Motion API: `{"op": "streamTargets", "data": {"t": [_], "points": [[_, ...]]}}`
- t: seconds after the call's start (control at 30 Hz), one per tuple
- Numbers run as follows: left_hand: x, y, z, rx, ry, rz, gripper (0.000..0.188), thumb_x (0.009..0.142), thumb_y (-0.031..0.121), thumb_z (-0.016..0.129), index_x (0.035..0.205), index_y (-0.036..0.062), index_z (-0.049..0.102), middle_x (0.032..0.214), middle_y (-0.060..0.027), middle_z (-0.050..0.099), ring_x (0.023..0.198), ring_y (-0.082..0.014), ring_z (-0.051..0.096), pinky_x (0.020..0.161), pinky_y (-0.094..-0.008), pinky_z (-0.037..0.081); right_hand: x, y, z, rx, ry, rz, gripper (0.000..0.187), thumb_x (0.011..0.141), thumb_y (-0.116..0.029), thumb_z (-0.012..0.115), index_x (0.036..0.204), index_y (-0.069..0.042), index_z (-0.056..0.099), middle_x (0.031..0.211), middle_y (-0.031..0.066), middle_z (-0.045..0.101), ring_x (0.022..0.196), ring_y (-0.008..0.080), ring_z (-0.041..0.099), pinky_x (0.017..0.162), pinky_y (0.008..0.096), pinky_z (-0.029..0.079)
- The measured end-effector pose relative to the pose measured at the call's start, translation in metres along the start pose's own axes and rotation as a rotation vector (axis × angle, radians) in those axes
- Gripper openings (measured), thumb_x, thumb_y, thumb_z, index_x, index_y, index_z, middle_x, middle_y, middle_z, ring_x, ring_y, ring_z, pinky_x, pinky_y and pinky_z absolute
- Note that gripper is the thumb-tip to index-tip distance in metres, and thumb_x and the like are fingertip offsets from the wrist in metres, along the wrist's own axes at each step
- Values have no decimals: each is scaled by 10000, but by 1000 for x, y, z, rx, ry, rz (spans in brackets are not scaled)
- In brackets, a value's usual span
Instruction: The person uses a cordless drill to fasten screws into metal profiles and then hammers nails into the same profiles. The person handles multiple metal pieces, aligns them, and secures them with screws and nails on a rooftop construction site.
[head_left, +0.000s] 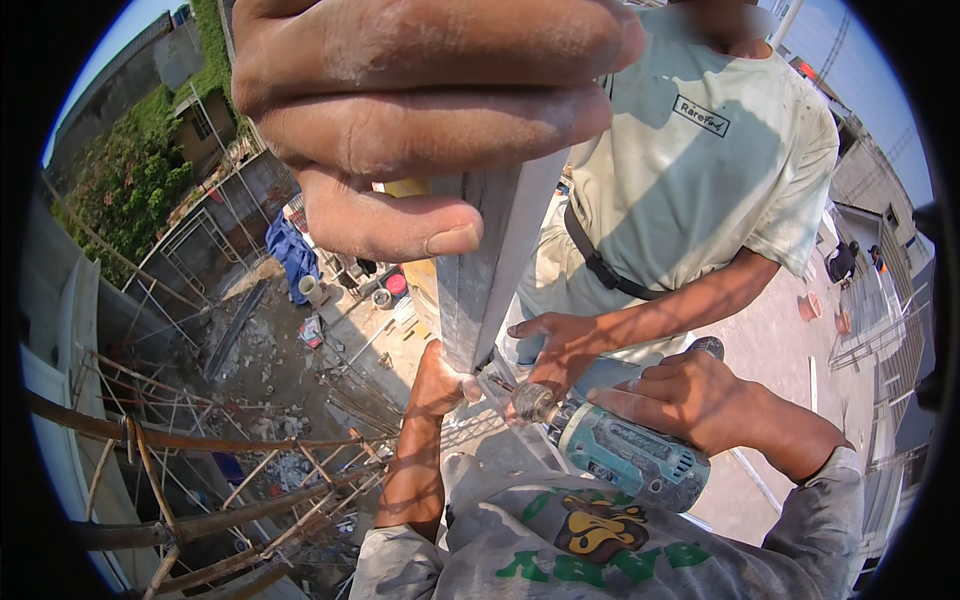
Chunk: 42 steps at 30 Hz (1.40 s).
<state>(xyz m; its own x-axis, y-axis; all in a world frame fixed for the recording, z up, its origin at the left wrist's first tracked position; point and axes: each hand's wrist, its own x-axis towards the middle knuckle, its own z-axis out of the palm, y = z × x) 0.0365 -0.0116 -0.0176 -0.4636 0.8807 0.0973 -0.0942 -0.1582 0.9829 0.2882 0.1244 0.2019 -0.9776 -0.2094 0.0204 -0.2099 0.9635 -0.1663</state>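
Observation:
A grey metal profile [475,270] runs down from the top centre toward my chest. At its lower end my left hand [442,382] is closed around it. My right hand [690,398] grips a teal and black cordless drill [625,455], whose chuck [535,402] points left toward the foot of the profile. Whether a bit touches the metal is too small to tell. A co-worker's hand [560,352] reaches in beside the chuck. Large and close, another hand [420,120], seemingly the same co-worker's, wraps the profile higher up and hides part of it.
The co-worker [690,170] in a pale T-shirt stands facing me. Wooden scaffold poles [250,440] cross at lower left, above a ground strewn with rubble [260,350] far below. A blue tarp [290,255] and buckets [382,298] lie down there. Pale flooring [770,370] spreads to the right.

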Motion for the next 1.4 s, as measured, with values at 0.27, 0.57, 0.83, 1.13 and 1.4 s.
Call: {"op": "streamTargets", "data": {"t": [0.27, 0.57, 0.83, 1.13, 1.4], "points": [[1, 1, 3, 85, -8, 137, 378, 752, 351, 742, 892, 9, 665, 829, -47, 674, 741, -140, 632, 658, -287, 502, 2, 4, -1, -117, -83, -59, 551, 745, -164, 690, 1274, -43, 593, 898, 62, 700, 706, 210, 694, 596, 346, 564], [2, 6, 8, 58, 63, 69, 196, 728, 169, 662, 834, 5, 674, 780, -56, 673, 708, -140, 627, 631, -286, 498, 2, 3, -11, -195, -125, -110, 533, 765, -167, 662, 1281, -60, 582, 882, 31, 679, 703, 182, 679, 581, 327, 548], [7, 3, 10, 68, 82, 53, 191, 727, 166, 622, 802, -2, 673, 759, -64, 676, 695, -144, 629, 616, -283, 494, 4, 1, -10, -265, -51, -122, 551, 766, -182, 643, 1301, -74, 572, 974, 23, 688, 714, 144, 667, 595, 295, 547], [0, 14, 9, 74, 50, 155, 383, 790, 375, 638, 838, -3, 673, 785, -62, 677, 727, -149, 642, 634, -295, 500, 12, 0, -21, -326, -133, -159, 536, 781, -172, 624, 1304, -75, 562, 970, 15, 683, 751, 137, 667, 648, 311, 555], [2, 10, 4, 170, 48, 130, 443, 808, 444, 637, 846, 4, 672, 794, -62, 681, 724, -155, 643, 638, -300, 505, 15, -1, -26, -289, -182, -145, 545, 785, -165, 626, 1314, -59, 545, 833, 4, 631, 743, 146, 666, 658, 315, 547]]}}
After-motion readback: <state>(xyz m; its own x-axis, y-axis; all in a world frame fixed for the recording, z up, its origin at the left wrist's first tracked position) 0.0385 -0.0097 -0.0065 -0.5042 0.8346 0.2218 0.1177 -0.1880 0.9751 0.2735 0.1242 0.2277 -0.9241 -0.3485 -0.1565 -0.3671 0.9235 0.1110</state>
